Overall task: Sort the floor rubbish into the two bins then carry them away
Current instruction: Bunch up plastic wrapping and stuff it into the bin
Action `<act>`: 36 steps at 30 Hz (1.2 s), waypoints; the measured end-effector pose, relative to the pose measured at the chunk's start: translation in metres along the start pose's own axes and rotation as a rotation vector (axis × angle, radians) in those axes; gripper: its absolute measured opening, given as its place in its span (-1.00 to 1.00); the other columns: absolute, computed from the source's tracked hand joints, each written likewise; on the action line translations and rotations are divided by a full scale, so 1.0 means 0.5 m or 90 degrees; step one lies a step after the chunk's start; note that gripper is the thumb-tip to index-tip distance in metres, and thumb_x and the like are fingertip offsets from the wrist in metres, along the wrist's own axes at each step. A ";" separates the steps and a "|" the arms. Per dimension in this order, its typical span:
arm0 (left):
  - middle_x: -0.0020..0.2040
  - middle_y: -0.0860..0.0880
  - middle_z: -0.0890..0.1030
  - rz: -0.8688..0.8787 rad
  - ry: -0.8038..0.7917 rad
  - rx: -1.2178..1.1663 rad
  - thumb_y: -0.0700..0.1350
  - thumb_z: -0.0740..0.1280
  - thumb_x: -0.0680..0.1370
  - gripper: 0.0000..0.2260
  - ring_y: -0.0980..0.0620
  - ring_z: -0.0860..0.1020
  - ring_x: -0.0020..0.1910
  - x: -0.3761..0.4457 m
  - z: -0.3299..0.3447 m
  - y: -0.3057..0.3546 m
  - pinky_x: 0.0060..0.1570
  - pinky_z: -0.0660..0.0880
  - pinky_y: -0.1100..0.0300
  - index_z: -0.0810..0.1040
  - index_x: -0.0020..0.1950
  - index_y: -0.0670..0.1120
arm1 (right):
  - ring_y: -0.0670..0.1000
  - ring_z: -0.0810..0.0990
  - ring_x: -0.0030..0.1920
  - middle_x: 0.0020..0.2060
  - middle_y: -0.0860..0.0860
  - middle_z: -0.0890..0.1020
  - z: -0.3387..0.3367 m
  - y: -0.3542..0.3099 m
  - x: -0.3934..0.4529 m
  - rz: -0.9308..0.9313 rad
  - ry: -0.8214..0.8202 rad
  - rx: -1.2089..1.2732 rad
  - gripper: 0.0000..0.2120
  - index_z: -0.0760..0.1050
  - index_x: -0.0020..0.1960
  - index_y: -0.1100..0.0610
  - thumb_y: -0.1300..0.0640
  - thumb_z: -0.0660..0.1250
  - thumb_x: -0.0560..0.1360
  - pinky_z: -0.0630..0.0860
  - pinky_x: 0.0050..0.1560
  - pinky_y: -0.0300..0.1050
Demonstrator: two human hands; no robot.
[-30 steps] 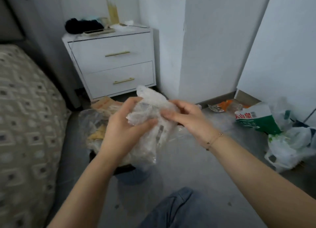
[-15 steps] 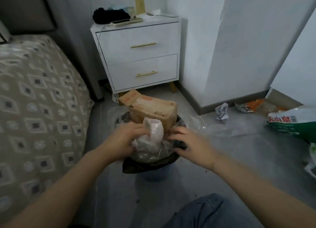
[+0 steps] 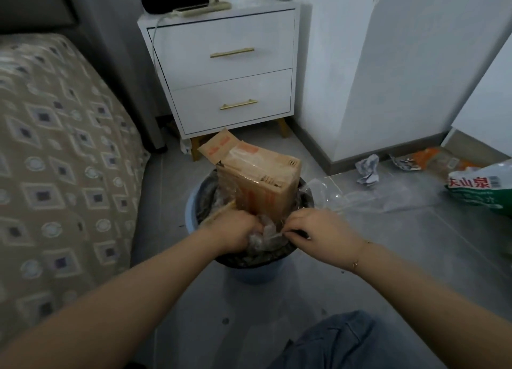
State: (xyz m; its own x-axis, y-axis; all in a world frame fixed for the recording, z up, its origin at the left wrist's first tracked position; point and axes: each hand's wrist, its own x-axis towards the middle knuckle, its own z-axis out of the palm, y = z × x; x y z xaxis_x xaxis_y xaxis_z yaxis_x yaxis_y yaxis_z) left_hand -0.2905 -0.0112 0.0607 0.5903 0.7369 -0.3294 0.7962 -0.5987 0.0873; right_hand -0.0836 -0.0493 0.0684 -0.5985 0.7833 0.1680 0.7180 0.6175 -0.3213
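A denim-clad knee (image 3: 360, 341) sits nearest the camera, below both forearms. The left hand (image 3: 235, 231) is clenched around a wad of clear plastic wrap (image 3: 263, 237), pressing it down inside the near rim of the blue bin (image 3: 250, 273). The right hand (image 3: 321, 231) pinches the same wrap from its right side, fingers (image 3: 291, 230) curled at the bin's edge. The bin carries a dark liner and stands on the grey tile floor (image 3: 360, 258). Just beyond the fingers, a brown cardboard box (image 3: 260, 180) stands tilted in the bin, rising above the rim. To the right of the right hand, a clear plastic sheet (image 3: 374, 197) lies on the floor beside the bin. Farther right lie a crumpled paper ball (image 3: 367, 169), an orange wrapper (image 3: 432, 161) and a green-and-white bag with red characters (image 3: 479, 187), all apart from the bin. To the left of the left hand runs a bed with a patterned cover (image 3: 55, 147). Beyond the box stands a white two-drawer nightstand (image 3: 224, 69) with gold handles; a dark bundle (image 3: 174, 0) rests on top.
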 end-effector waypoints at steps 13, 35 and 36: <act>0.43 0.06 0.29 -0.087 -0.180 -0.457 0.01 0.31 0.52 -0.51 0.04 0.27 0.41 -0.090 -0.061 -0.016 0.36 0.26 0.13 0.30 0.45 0.10 | -0.01 0.45 0.29 0.30 0.01 0.50 -0.046 -0.019 -0.012 0.119 -0.053 0.054 -0.63 0.48 0.32 0.12 0.05 0.31 0.53 0.29 0.34 -0.21; 0.28 -0.11 0.43 -0.147 0.177 -0.219 -0.15 0.24 0.48 -0.60 -0.17 0.46 0.17 -0.014 -0.003 0.029 0.11 0.39 0.02 0.44 0.32 0.01 | 0.04 0.42 0.30 0.25 0.05 0.53 -0.141 -0.060 0.001 0.086 -0.191 -0.162 -0.66 0.54 0.24 0.12 0.01 0.16 0.57 0.30 0.33 -0.04; 0.30 -0.11 0.41 -0.165 0.185 -0.231 -0.10 0.24 0.47 -0.61 -0.18 0.45 0.17 -0.013 -0.007 0.038 0.15 0.36 -0.01 0.42 0.31 0.02 | 0.03 0.40 0.32 0.27 0.04 0.51 -0.162 -0.063 -0.013 0.092 -0.192 -0.177 -0.66 0.51 0.28 0.10 0.03 0.18 0.57 0.28 0.35 -0.07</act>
State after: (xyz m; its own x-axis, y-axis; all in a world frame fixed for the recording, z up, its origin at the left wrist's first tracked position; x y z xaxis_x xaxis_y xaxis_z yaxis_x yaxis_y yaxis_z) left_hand -0.2790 -0.0262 0.0680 0.3403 0.9334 -0.1141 0.8849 -0.2768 0.3747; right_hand -0.0737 -0.0682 0.1530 -0.5324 0.8326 -0.1531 0.8456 0.5313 -0.0512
